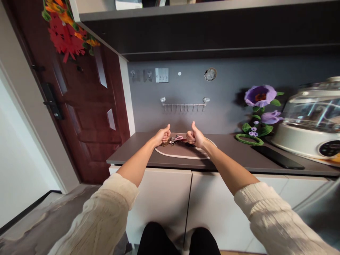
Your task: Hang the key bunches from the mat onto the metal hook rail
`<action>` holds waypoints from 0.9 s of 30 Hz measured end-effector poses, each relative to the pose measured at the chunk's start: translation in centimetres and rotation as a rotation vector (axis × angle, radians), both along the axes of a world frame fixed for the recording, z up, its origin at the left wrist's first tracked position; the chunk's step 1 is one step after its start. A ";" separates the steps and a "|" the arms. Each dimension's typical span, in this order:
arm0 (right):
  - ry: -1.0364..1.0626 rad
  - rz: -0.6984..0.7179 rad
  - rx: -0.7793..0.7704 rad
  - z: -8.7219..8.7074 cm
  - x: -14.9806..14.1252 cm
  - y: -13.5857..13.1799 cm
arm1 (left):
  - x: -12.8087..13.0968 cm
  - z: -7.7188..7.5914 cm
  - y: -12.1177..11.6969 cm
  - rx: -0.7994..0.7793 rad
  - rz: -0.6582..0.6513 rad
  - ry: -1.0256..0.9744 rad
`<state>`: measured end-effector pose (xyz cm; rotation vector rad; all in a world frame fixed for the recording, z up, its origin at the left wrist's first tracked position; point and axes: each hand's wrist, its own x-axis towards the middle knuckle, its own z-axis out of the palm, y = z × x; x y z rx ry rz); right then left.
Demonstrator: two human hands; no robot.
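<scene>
Both of my hands are raised over the counter with thumbs pointing up and the other fingers curled into fists. My left hand (162, 136) is beside a small bunch of keys (173, 141) with a pink strap (179, 137). Opposite it, my right hand (196, 136) hovers at the right part of a rounded brown mat (180, 153) with a pale rim. Nothing shows in either fist. Some dark and red items on the mat are partly hidden behind my right hand.
A hook rail (183, 105) is fixed to the grey wall behind. To the right are purple knitted flowers (260, 95), a black phone (277, 157) and a white appliance (305, 138) with a clear cover. A shelf (212, 33) overhangs the counter; a dark red door (87, 117) stands left.
</scene>
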<state>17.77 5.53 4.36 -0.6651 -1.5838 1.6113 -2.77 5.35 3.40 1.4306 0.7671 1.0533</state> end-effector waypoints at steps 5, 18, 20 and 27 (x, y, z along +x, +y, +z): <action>-0.006 -0.255 0.179 1.0 -1.9 1.9 | 0.3 0.6 1.8 0.351 0.374 0.181; -0.378 -0.515 0.567 -1.3 -4.2 7.4 | -0.1 -2.4 5.0 0.753 0.771 0.817; -0.523 -0.446 0.636 -1.6 -3.6 7.2 | -0.2 -2.5 5.0 0.785 0.703 0.876; -0.798 -0.223 0.841 -1.0 -2.9 5.8 | -0.6 -2.8 5.1 0.838 0.605 0.960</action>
